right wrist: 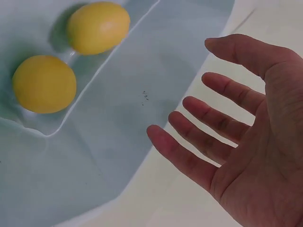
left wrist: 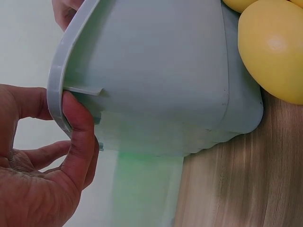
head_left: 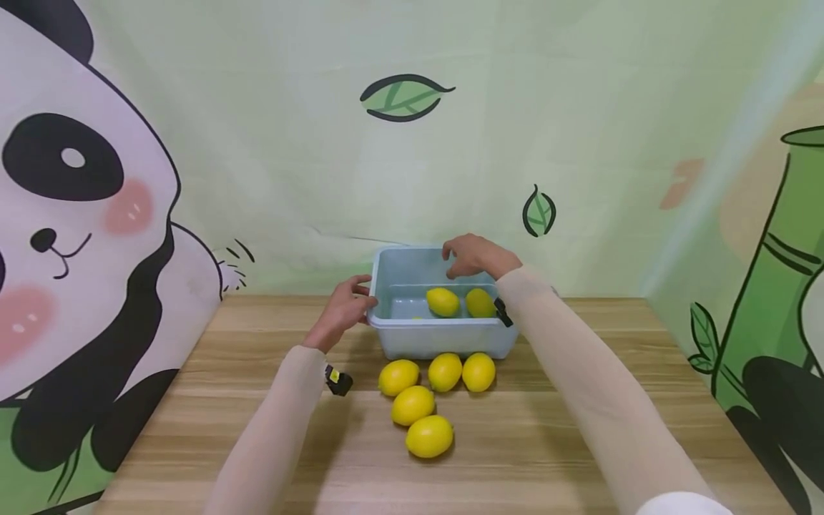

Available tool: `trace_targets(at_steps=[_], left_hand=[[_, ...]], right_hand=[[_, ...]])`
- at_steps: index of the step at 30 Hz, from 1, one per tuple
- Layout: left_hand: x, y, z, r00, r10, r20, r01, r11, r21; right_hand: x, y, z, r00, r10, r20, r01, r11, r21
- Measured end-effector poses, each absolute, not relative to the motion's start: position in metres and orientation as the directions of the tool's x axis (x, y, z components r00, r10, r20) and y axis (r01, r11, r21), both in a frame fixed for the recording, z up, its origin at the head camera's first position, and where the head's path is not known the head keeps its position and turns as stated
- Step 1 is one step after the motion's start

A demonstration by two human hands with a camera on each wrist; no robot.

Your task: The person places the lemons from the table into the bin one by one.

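Note:
A pale blue plastic basin (head_left: 444, 336) stands on the wooden table against the backdrop. My left hand (head_left: 347, 306) pinches its rim at the left side, thumb and fingertips on either side of the edge in the left wrist view. Above the basin's back right part, my right hand (head_left: 479, 256) hovers with fingers spread and nothing in them. Inside lie a yellow lemon (head_left: 443, 302) and a second lemon (head_left: 479, 303); a sliver of yellow shows behind the front rim. Several more lemons (head_left: 430, 437) rest on the table in front of the basin.
The wooden table (head_left: 257, 400) ends at a green backdrop (head_left: 290, 143) printed with a panda, leaves and bamboo. A small black device (head_left: 337, 380) is strapped at the left wrist, and another black device (head_left: 503, 312) at the right.

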State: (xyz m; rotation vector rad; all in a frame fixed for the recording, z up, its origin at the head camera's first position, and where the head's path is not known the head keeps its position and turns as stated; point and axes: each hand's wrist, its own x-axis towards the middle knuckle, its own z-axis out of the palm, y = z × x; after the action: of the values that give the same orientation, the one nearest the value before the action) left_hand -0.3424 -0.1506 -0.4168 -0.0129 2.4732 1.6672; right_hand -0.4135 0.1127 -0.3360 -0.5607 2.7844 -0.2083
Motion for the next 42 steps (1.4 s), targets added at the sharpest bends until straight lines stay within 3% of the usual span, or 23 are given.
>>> trace_targets(at_steps=[16, 32, 42], left_hand=[[-0.341, -0.153, -0.416, -0.986, 0.099, -0.132, -0.086, 0.371, 0.925], [-0.341, -0.152, -0.414, -0.987, 0.096, -0.129, -0.082, 0.389, 0.917], [-0.34, -0.152, -0.415, -0.987, 0.091, -0.136, -0.089, 0.395, 0.914]], right_hand=[[-0.378, 0.113, -0.316, -0.899, -0.436, -0.046, -0.419, 0.885, -0.202], [-0.333, 0.125, -0.316, -0.868, -0.485, 0.109, -0.497, 0.841, -0.213], [-0.306, 0.126, -0.329, -0.812, -0.527, 0.251, -0.575, 0.797, -0.187]])
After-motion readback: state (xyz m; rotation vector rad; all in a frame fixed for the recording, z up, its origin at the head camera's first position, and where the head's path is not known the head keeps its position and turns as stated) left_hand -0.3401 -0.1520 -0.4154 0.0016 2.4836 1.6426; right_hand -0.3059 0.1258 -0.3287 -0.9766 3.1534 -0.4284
